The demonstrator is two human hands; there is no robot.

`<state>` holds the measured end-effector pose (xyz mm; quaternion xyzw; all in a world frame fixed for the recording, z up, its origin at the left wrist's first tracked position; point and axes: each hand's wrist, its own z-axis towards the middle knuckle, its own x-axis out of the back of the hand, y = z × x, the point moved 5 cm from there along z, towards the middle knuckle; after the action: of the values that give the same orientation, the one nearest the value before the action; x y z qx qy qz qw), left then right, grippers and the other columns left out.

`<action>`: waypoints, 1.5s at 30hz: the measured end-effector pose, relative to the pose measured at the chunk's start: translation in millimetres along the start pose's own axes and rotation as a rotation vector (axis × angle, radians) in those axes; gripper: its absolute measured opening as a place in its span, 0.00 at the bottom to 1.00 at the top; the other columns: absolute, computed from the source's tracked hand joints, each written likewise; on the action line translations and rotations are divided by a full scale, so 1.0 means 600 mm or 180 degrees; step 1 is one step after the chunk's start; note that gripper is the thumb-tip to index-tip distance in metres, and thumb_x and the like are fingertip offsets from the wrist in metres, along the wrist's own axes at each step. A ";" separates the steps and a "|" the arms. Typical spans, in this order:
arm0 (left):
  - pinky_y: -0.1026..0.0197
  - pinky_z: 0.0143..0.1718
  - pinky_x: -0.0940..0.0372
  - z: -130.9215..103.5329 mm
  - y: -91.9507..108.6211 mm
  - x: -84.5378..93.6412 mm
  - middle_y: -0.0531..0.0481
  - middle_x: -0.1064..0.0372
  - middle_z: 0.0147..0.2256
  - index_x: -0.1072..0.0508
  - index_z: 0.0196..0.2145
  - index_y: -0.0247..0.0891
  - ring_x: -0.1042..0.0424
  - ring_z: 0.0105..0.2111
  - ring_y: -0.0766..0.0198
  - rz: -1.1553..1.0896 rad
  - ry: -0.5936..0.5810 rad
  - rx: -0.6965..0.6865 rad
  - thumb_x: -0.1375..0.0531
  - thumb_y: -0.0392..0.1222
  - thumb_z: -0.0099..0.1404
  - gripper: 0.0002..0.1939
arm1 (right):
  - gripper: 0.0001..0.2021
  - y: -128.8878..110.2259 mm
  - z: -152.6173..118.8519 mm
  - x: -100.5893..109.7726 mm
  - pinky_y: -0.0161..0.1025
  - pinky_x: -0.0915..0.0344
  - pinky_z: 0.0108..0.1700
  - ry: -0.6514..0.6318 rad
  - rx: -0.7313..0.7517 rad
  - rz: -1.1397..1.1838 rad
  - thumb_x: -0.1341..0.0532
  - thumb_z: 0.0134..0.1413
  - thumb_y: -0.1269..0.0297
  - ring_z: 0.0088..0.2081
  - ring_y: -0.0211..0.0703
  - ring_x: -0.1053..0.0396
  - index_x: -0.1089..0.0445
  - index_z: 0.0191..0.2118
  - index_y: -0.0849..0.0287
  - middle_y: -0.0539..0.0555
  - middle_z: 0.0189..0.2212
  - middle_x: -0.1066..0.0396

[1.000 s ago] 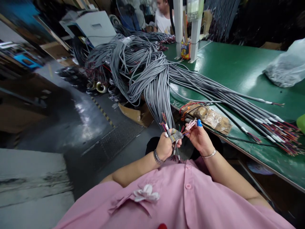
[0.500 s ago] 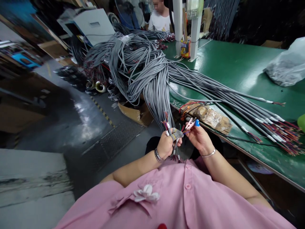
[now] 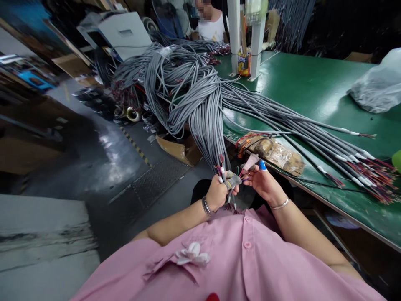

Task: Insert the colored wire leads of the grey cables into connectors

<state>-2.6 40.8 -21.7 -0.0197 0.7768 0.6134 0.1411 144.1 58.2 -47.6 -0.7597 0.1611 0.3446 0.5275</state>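
Observation:
My left hand is closed around the ends of several grey cables, with grey covers on some of its fingers. Thin coloured wires fan out from the cable end at its fingertips, and other stripped cable ends stick up behind the knuckles. My right hand is just to the right, its fingers curled beside the loose wires. It holds a small pale pink clip-like tool, blurred, whose exact kind I cannot make out. A blue cover sits on the right thumb.
A large heap of grey cables hangs over the edge of the green table. A taped wooden block lies near that edge. A plastic bag stands at right; a cardboard box is below. Another person is behind.
My right hand has shifted slightly right, and the pink tool in it has turned so another side shows. The wires at my left fingertips are more spread. My left hand keeps its hold.

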 end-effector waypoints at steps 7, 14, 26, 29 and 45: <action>0.67 0.20 0.40 -0.010 -0.003 0.008 0.50 0.31 0.19 0.28 0.23 0.33 0.33 0.19 0.70 0.0674 -0.0272 -0.0235 0.36 0.51 0.58 0.17 | 0.22 -0.022 -0.026 0.004 0.36 0.32 0.37 -0.0311 -0.0279 -0.1342 0.34 0.49 0.46 0.34 0.39 0.28 0.24 0.40 0.62 0.58 0.36 0.24; 0.66 0.22 0.38 -0.017 0.001 0.004 0.50 0.30 0.20 0.29 0.25 0.34 0.33 0.19 0.69 0.0895 -0.0319 -0.0161 0.35 0.50 0.57 0.15 | 0.14 -0.054 -0.023 -0.028 0.34 0.35 0.32 -0.0310 -0.0083 -0.1865 0.29 0.44 0.55 0.26 0.34 0.33 0.25 0.29 0.62 0.51 0.25 0.26; 0.65 0.23 0.37 -0.006 -0.003 -0.006 0.49 0.29 0.18 0.29 0.22 0.34 0.32 0.19 0.67 0.1395 -0.0854 0.0142 0.33 0.43 0.53 0.11 | 0.11 -0.026 -0.034 -0.063 0.37 0.34 0.31 -0.0432 0.0503 -0.2140 0.34 0.53 0.55 0.26 0.40 0.31 0.26 0.31 0.58 0.50 0.24 0.26; 0.66 0.23 0.38 -0.004 0.000 -0.003 0.49 0.30 0.19 0.28 0.22 0.33 0.33 0.18 0.68 0.1057 -0.0719 0.0101 0.33 0.47 0.54 0.14 | 0.13 -0.033 -0.040 -0.057 0.37 0.35 0.32 -0.0226 0.0703 -0.2142 0.36 0.54 0.53 0.27 0.39 0.32 0.25 0.32 0.59 0.51 0.25 0.26; 0.64 0.27 0.36 -0.007 -0.006 0.003 0.45 0.27 0.22 0.24 0.23 0.32 0.31 0.22 0.66 0.0789 -0.0704 0.0009 0.32 0.50 0.52 0.16 | 0.12 0.007 -0.048 -0.074 0.40 0.36 0.28 0.0182 0.0668 -0.1093 0.33 0.50 0.54 0.20 0.39 0.35 0.32 0.28 0.55 0.47 0.18 0.31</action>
<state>-4.7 36.1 -24.4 0.1441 0.7539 0.6234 0.1490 119.9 25.1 -13.9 -0.7263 0.0790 0.2092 0.6500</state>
